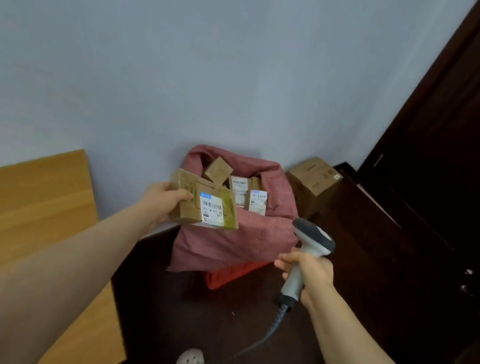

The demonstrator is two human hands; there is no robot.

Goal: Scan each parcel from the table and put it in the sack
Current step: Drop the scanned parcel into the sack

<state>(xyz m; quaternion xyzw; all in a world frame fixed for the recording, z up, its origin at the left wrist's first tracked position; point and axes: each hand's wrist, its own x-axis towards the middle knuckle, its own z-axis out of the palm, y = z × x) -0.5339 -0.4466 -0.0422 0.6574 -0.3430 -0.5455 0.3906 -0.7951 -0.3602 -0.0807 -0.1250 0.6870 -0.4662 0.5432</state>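
Cardboard parcel (203, 206) at rim of pink sack (222, 244)

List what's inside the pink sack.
Visible at the sack mouth: a small plain box, a tall labelled parcel and a blue-topped labelled parcel. Deeper contents are hidden by the cloth and the held parcel.

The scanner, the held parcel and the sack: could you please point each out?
scanner (314, 236): head view, on its grey head.
held parcel (211, 210): head view, on its white label.
sack (221, 245): head view, on its pink front wall.
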